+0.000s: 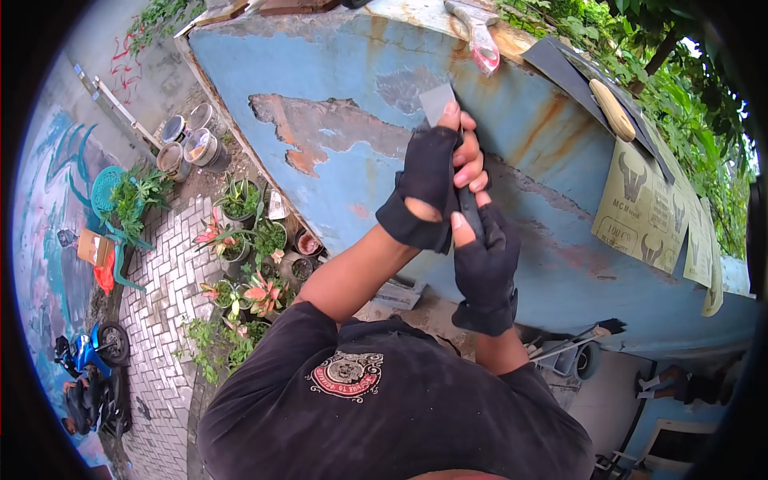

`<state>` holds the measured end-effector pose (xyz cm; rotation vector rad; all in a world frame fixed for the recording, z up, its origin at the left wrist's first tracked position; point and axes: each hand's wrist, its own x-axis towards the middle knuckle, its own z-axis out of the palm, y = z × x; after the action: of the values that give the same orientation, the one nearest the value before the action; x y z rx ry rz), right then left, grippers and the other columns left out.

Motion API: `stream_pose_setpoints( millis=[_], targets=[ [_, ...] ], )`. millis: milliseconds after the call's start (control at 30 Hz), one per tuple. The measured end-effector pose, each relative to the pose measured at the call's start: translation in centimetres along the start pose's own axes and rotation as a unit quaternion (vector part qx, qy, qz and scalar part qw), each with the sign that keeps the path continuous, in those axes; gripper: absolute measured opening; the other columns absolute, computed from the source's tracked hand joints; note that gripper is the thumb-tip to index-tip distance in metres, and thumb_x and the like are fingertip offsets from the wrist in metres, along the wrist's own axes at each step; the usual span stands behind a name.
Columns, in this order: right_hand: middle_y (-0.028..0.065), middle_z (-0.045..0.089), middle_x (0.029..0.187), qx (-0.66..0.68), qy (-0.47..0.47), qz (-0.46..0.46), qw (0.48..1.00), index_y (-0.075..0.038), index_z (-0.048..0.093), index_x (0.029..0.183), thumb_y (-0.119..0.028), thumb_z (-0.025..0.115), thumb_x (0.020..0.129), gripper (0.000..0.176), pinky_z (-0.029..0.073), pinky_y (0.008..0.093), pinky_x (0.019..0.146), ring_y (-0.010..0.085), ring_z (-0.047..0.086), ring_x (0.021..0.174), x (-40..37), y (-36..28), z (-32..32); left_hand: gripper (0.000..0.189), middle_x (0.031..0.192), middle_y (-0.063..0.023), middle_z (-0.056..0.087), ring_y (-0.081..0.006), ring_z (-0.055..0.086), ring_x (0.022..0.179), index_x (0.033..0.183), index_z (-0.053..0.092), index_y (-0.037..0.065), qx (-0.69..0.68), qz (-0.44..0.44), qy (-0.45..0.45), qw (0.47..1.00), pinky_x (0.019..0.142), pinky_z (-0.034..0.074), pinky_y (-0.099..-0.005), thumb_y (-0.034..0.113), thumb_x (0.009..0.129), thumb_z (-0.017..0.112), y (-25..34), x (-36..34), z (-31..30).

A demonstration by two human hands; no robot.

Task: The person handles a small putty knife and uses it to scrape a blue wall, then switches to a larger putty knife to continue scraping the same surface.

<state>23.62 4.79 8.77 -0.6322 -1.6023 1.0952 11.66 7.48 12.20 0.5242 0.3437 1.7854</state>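
Observation:
A scraper with a flat metal blade and a dark handle is held against a blue painted wall. My left hand, in a black fingerless glove, is closed round the upper handle, its thumb near the blade. Below it, my right hand, gloved alike, grips the lower handle. The blade lies by a grey bare patch. A larger peeled patch and rust stains mark the wall.
A paintbrush lies on the wall's top edge. Sandpaper sheets and a wooden-handled tool hang at the right. Buckets, potted plants and a motorbike stand at the left. Another person's legs show lower right.

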Motion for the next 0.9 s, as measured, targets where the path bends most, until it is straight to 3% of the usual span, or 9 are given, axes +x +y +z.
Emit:
stream_pose_setpoints(
  millis=[233, 333, 400, 533, 600, 800, 900],
  targets=[
    [0.0126, 0.068, 0.102, 0.009, 0.003, 0.041, 0.999, 0.011, 0.055, 0.124, -0.007, 0.062, 0.089, 0.040, 0.050, 0.0272, 0.079, 0.0123, 0.062, 0.090, -0.6, -0.2, -0.1, 0.029, 0.056, 0.0038, 0.032, -0.0092, 0.033, 0.040, 0.097, 0.048, 0.011, -0.029, -0.008, 0.024, 0.999, 0.044, 0.035, -0.0265, 0.039, 0.102, 0.044, 0.1, 0.1, 0.3],
    [0.0108, 0.065, 0.112, -0.056, -0.022, -0.003, 0.998, 0.013, 0.053, 0.127, -0.005, 0.063, 0.089, 0.044, 0.047, 0.0258, 0.087, 0.0114, 0.057, 0.098, -0.3, 0.2, 0.2, 0.029, 0.057, 0.0036, 0.032, -0.0091, 0.033, 0.042, 0.096, 0.048, 0.011, -0.030, -0.024, -0.008, 0.999, 0.045, 0.036, -0.0267, 0.038, 0.102, 0.044, 0.6, 0.2, 0.1],
    [0.0122, 0.069, 0.099, -0.015, 0.010, -0.027, 0.999, 0.010, 0.054, 0.126, -0.006, 0.062, 0.089, 0.041, 0.050, 0.0275, 0.077, 0.0120, 0.062, 0.087, -0.1, 0.6, 0.4, 0.028, 0.056, 0.0033, 0.032, -0.0094, 0.033, 0.041, 0.095, 0.048, 0.011, -0.018, -0.009, 0.011, 1.000, 0.045, 0.036, -0.0274, 0.038, 0.103, 0.043, 0.6, 0.2, 0.3],
    [0.0116, 0.069, 0.097, -0.047, 0.013, -0.049, 0.998, 0.010, 0.054, 0.126, -0.006, 0.062, 0.089, 0.042, 0.050, 0.0273, 0.076, 0.0120, 0.062, 0.085, 0.0, 0.7, 0.3, 0.029, 0.056, 0.0034, 0.032, -0.0093, 0.033, 0.042, 0.095, 0.049, 0.011, -0.009, -0.022, 0.005, 1.000, 0.045, 0.036, -0.0277, 0.038, 0.103, 0.043, 0.4, 0.2, -0.1],
    [0.0114, 0.069, 0.098, -0.010, 0.008, 0.001, 1.000, 0.010, 0.054, 0.127, -0.006, 0.062, 0.089, 0.043, 0.050, 0.0268, 0.075, 0.0115, 0.062, 0.084, 0.5, 0.6, 0.5, 0.031, 0.056, 0.0028, 0.032, -0.0092, 0.033, 0.042, 0.095, 0.047, 0.010, -0.008, -0.004, -0.004, 1.000, 0.044, 0.036, -0.0278, 0.039, 0.102, 0.044, 0.3, 0.5, -0.3],
    [0.0102, 0.068, 0.098, -0.058, -0.001, -0.044, 0.997, 0.010, 0.053, 0.128, -0.007, 0.062, 0.089, 0.043, 0.050, 0.0258, 0.074, 0.0098, 0.061, 0.084, 0.1, 0.7, 0.2, 0.031, 0.056, 0.0022, 0.032, -0.0088, 0.033, 0.042, 0.093, 0.046, 0.008, -0.022, -0.009, -0.017, 1.000, 0.044, 0.037, -0.0281, 0.038, 0.102, 0.045, 0.5, 0.7, -0.4],
    [0.0092, 0.068, 0.097, -0.017, 0.008, -0.011, 1.000, 0.010, 0.053, 0.128, -0.008, 0.063, 0.089, 0.043, 0.050, 0.0254, 0.073, 0.0093, 0.060, 0.082, 0.1, 0.8, 0.6, 0.032, 0.056, 0.0021, 0.032, -0.0088, 0.033, 0.042, 0.093, 0.046, 0.008, 0.003, 0.015, 0.001, 1.000, 0.044, 0.036, -0.0280, 0.038, 0.102, 0.045, 0.4, 0.6, -0.1]
  ],
)
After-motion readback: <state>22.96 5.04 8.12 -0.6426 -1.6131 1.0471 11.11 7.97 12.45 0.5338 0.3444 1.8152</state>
